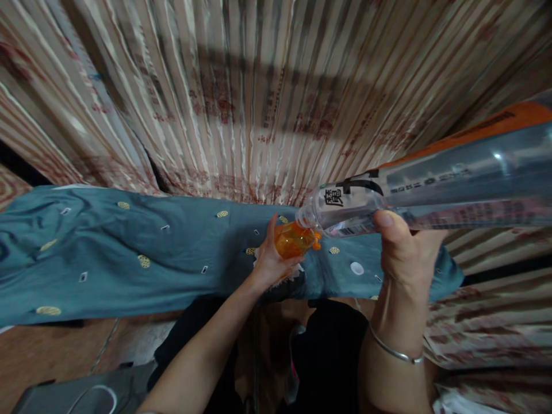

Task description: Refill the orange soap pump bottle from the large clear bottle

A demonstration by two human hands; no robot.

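Note:
My right hand is closed around the underside of a large clear plastic bottle, with the thumb along its side. The bottle has an orange band and dark printing, and it lies tilted with its neck pointing left. Its uncapped mouth is at the top of a small orange see-through container. Around that container my left hand is wrapped, thumb up on the left side. A small orange knob-like piece shows at the container's right edge. Whether liquid is flowing between the two cannot be made out.
A teal patterned cloth covers a long narrow surface before me. Behind it hangs a pleated, striped curtain. A dark, ragged-edged patch lies below my left hand. A grey flat object is at the lower left on the tiled floor.

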